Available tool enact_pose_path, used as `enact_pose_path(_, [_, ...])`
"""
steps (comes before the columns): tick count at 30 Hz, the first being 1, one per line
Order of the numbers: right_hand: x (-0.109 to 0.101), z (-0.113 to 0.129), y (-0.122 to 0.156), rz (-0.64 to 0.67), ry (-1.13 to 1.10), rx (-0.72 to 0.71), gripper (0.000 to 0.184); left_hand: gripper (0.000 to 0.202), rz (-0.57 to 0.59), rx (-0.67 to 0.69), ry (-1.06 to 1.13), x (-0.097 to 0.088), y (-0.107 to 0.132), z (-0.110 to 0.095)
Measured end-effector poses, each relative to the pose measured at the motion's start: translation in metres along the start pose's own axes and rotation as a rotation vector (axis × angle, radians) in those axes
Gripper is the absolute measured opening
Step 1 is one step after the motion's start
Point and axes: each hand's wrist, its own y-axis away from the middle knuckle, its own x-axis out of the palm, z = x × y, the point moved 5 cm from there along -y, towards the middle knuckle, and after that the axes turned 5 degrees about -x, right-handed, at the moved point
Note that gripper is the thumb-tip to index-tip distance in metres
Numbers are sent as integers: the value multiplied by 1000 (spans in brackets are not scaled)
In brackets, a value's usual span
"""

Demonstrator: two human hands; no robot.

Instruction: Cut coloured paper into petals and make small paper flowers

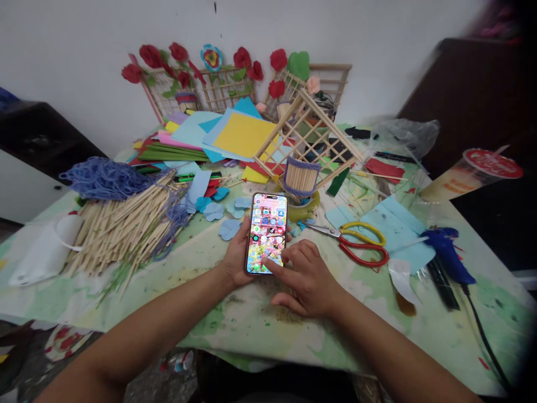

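Observation:
My left hand (239, 254) is wrapped round a smartphone (268, 232), held upright over the front middle of the table. Its lit screen shows rows of app icons on a flowery background. Over the lower part of the screen, my right hand (308, 277) points with its index finger, the other fingers apart and holding nothing. Whether the fingertip touches the glass I cannot tell. Behind the phone stands a lattice of thin wooden sticks (329, 137) with a small stick basket (301, 178) edged in purple yarn. Blue paper petals (230, 229) lie left of the phone.
Scissors (363, 240) with red and yellow handles and a blue glue gun (451, 254) with its cord lie right. A lidded drink cup (470, 173) stands at the right edge. Wooden sticks (121, 218) and purple yarn (107, 178) lie left; coloured paper (247, 134) is stacked behind.

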Motion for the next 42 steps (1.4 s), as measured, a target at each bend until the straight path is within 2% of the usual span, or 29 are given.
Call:
enact_pose_path(4, [-4,-3,-1,-19,58,23,55,73,10,-16,-2,1,0,1])
enact_pose_path(9, [-26,-15,6,-225,160,127,43,65,2,18,6,0,1,0])
enact_pose_path(11, [-30,-18,8,-258,174,136,41,64,11,21,12,0,1,0])
enact_pose_path(20, [-27,-14,6,-227,119,100,40,67,15,-4,24,1,1,0])
enact_pose_path(28, [-12,-11,2,-54,94,92,52,68,3,-16,11,1,0,2])
enact_pose_path(35, [-17,-17,9,-168,44,118,50,64,-32,-18,11,0,1,1])
enact_pose_path(42, [-19,-20,10,-202,15,167,46,61,0,-47,26,2,2,0])
